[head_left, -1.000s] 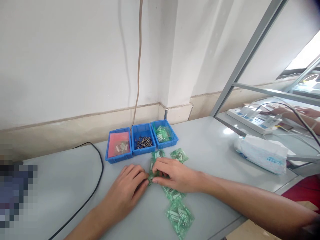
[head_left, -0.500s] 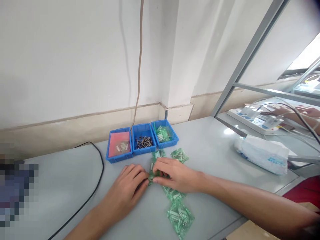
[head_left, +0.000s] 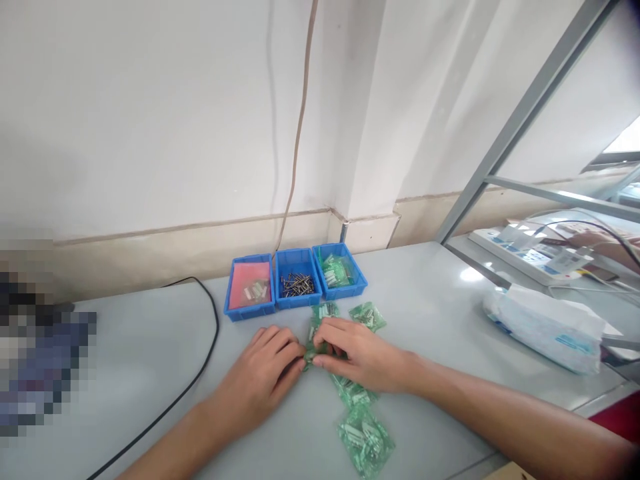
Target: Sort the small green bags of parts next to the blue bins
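My left hand (head_left: pixel 273 367) and my right hand (head_left: pixel 357 353) meet over the table, fingertips pinched on a small green plastic bag (head_left: pixel 309 360). Most of that bag is hidden behind my fingers. Other green bags of small parts lie around my right hand: one bag (head_left: pixel 367 315) beyond it, another bag (head_left: pixel 326 310) just above my knuckles, and a bag (head_left: pixel 367 440) nearer me. Part of a further bag (head_left: pixel 353 393) shows below my right palm.
Three blue bins stand by the wall: one bin (head_left: pixel 229 303) with pink material and a clear packet, one (head_left: pixel 297 305) with screws, one (head_left: pixel 345 292) with green bags. A black cable (head_left: pixel 213 347) curves at left. A tissue pack (head_left: pixel 545 327) lies right, near a metal frame (head_left: pixel 520 113).
The view has shifted, so everything on the table sits slightly further right. Both hands keep their pinch on the green bag, with hardly any movement relative to the table.
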A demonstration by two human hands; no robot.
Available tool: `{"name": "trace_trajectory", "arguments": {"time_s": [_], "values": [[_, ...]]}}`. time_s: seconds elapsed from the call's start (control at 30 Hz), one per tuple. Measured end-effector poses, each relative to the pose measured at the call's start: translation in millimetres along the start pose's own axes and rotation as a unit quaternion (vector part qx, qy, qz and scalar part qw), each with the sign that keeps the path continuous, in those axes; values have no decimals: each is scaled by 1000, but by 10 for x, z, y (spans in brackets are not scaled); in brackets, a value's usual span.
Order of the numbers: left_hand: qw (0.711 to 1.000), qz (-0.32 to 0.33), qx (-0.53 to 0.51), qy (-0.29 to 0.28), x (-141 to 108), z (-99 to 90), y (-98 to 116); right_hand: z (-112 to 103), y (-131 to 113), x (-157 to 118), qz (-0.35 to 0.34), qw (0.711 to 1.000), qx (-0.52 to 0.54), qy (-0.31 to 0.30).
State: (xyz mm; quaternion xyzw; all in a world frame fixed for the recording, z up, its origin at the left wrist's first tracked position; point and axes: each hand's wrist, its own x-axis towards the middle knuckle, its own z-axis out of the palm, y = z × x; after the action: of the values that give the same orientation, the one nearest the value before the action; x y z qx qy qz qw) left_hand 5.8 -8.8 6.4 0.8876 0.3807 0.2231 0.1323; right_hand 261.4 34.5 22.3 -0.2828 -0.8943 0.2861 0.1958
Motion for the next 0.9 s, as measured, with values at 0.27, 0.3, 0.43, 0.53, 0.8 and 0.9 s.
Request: {"name": "trace_trajectory", "arguments": {"time_s": [0.27,0.3,0.43,0.53,0.8,0.9], "values": [[1000,-3,3,11,-12,26,3,33,32,-9,8,1000,4,3],[1000,-4,5,10,-10,28,3,35,35,-4,6,1000,5,4],[1000,-5,5,13,-3,43,-4,28,25,11,0,1000,1,9],[1000,0,3,14,-5,47,-6,28,25,7,0,1000,0,9],[1000,5,-2,17,8,17,4,36,37,-13,-3,1000,-1,6],[1000,6,2,19,9,18,0,20,17,-12,0,1000,-8,5]]}}
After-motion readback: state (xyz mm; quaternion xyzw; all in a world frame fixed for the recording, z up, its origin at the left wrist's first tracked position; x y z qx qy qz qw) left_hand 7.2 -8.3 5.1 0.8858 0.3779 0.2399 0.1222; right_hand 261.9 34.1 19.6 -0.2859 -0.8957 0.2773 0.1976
